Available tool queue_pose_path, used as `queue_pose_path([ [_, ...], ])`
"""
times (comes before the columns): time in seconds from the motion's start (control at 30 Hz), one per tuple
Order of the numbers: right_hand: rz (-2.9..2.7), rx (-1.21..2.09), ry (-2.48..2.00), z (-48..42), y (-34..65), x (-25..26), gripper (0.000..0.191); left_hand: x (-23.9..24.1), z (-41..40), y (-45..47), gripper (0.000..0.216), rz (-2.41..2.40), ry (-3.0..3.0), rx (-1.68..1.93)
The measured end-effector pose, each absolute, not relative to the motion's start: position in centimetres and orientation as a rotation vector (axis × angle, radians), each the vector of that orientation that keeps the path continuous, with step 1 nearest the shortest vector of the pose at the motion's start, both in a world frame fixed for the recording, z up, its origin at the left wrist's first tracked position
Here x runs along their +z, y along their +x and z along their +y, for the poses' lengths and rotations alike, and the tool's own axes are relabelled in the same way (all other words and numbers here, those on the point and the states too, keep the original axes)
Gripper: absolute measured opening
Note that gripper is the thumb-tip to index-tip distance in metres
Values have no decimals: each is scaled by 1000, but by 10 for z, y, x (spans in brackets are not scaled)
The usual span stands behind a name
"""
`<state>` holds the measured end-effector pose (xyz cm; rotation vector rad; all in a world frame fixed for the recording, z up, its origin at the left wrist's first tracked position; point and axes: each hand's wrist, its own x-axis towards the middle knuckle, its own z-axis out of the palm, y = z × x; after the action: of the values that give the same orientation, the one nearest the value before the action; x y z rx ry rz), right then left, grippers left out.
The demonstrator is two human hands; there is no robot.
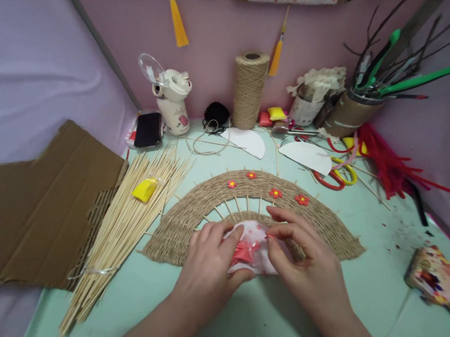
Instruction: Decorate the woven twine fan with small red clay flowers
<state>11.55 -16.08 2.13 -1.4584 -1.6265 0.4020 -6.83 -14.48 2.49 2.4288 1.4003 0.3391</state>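
Arched fan [210, 193] of ribbed woven twine on the mint surface [229, 325], yellow-centred red flowers [275, 193] dotting it, left hand [211, 253], fingers curved about a shiny red packet [243, 253] on spotted cloth [253, 228], grip unclear, right hand [308, 249], fingers pinching a tiny red bit [269, 235]

We can read no text, brand, number or sign here. By the far edge of the surface [229, 322], left of its middle, we see thin dark marks like script above a pink print on a white bottle [174, 115], too small for us to make out. Towards the far right corner, a white container [304, 111] carries dark marks that we cannot tell as letters or pattern.
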Motion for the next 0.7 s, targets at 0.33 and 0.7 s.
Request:
queue_pose_path([
  [0.33,-1621,565,-1394,-158,119,27,8,29,-138,-70,20,1349,2185,529],
  [0.7,-1678,687,-1351,-158,116,29,10,30,-139,-68,21,1331,2221,691],
])
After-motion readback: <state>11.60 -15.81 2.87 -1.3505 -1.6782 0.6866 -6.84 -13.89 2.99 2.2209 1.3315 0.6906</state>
